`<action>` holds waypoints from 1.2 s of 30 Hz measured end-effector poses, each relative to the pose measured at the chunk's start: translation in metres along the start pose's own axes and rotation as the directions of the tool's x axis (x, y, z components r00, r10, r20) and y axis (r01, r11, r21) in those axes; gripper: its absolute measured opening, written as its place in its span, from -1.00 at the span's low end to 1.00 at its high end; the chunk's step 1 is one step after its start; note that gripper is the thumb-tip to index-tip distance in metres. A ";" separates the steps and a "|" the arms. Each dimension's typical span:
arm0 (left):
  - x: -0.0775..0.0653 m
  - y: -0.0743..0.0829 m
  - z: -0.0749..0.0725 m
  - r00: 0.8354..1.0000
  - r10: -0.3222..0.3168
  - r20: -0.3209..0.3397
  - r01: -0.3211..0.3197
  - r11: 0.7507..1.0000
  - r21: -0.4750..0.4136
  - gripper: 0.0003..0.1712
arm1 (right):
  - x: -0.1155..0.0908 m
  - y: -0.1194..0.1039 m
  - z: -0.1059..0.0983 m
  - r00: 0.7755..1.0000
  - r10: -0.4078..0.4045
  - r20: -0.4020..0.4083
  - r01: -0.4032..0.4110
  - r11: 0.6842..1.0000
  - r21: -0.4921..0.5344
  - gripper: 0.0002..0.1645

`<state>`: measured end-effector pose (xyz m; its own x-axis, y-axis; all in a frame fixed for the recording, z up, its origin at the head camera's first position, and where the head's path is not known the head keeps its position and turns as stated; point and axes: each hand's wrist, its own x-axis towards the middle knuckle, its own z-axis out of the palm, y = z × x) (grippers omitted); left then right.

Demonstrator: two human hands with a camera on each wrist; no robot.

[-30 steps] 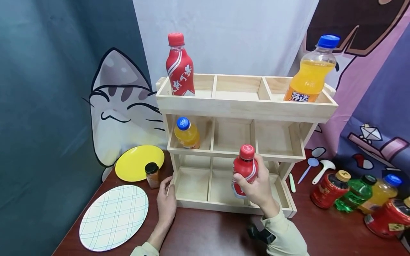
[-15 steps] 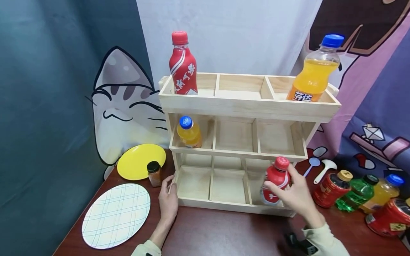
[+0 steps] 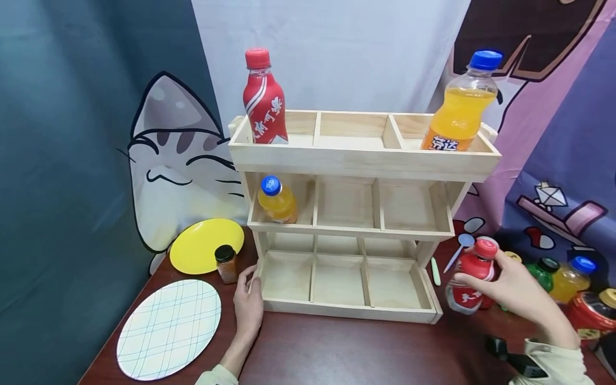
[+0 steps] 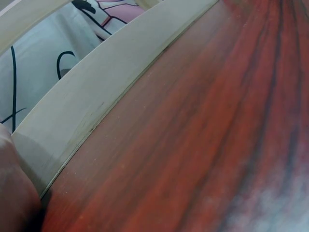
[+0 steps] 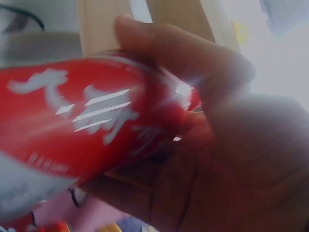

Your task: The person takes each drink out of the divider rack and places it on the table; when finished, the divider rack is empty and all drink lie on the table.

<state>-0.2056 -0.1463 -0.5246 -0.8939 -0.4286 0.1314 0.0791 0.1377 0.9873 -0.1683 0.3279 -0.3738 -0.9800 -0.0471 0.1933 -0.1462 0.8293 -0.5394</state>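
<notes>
In the head view, my right hand (image 3: 524,297) grips a small red cola bottle (image 3: 466,293) with a red cap, tilted above the table right of the three-tier wooden shelf (image 3: 358,160). The right wrist view shows thumb and fingers around the same cola bottle (image 5: 91,121), its label blurred. My left hand (image 3: 248,307) holds the shelf's lower left front corner; part of that hand (image 4: 17,188) appears in the left wrist view. Another red cola bottle (image 3: 264,104) and an orange soda bottle (image 3: 457,120) stand on the top tier. A smaller orange soda bottle (image 3: 279,203) stands in the middle tier's left compartment.
Left of the shelf are a yellow plate (image 3: 192,251), a black-capped spice jar (image 3: 226,267) and a checked plate (image 3: 168,331). A blue spoon (image 3: 464,241) and a green-handled utensil (image 3: 435,271) lie right. Several bottles, including a green one (image 3: 541,274), stand beyond my right hand.
My right hand has carried the red cola bottle rightward, from in front of the bottom tier to beyond the shelf's right side. My left hand has stayed at the shelf corner.
</notes>
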 end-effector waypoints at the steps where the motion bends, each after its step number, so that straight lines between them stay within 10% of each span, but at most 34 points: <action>1: 0.000 0.000 -0.001 1.000 0.001 -0.002 -0.001 1.000 -0.003 -0.70 | 0.000 0.006 -0.003 1.000 0.003 0.010 -0.003 1.000 -0.007 -0.27; 8: -0.006 0.020 -0.007 1.000 -0.010 0.013 0.010 1.000 -0.009 -0.67 | -0.003 0.037 -0.009 0.992 0.048 0.117 -0.047 0.999 -0.014 -0.24; 16: -0.003 -0.004 -0.003 1.000 -0.020 -0.007 0.020 1.000 0.024 -0.70 | -0.016 0.062 -0.018 0.958 0.171 0.231 -0.161 0.985 -0.063 -0.19; 36: -0.001 -0.004 0.002 1.000 -0.009 -0.011 0.009 1.000 0.001 -0.70 | -0.025 0.109 -0.037 0.929 0.363 0.069 -0.347 0.922 -0.174 0.01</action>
<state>-0.2059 -0.1448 -0.5292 -0.8895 -0.4399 0.1235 0.0706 0.1346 0.9884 -0.1552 0.4399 -0.4072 -0.9731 0.2186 -0.0726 0.2286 0.8775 -0.4215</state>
